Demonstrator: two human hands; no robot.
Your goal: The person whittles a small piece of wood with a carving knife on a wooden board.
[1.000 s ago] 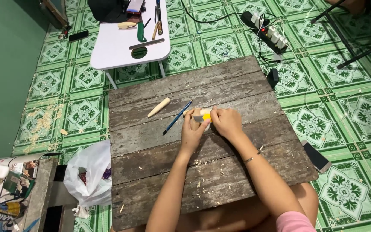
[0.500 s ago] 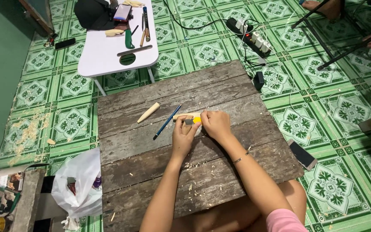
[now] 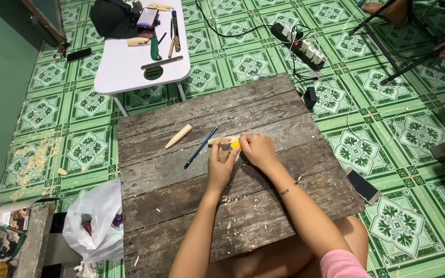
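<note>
— Two hands met over one small job, then? What were the fingers doing?

— Both sets were curled narrow. The left hand (image 3: 221,163) pinched a pale wooden piece (image 3: 216,140) down against the plank table (image 3: 181,206). The right hand (image 3: 257,149) was closed around a yellow tool (image 3: 235,144), its tip touching that piece right at the left fingertips.

— And just beyond the fingers?

— A blue pencil (image 3: 201,148) lay beside the left fingers on the outer side, with a tapered wooden peg (image 3: 178,136) a little farther out. Pale shavings (image 3: 227,198) were scattered on the planks back toward the wrists.

— So which step was it?

— Trimming or shaving the little piece, I judged; the blade itself was too small to make out. Any further cut called for the left grip to stay firm and the fingertips to keep clear of the edge.

— Farther off?

— Well past the fingertips stood a white folding table (image 3: 124,67) with tools on it. A power strip (image 3: 302,46) lay beyond the right hand, and a white plastic bag (image 3: 96,221) lay back by the left elbow.
</note>
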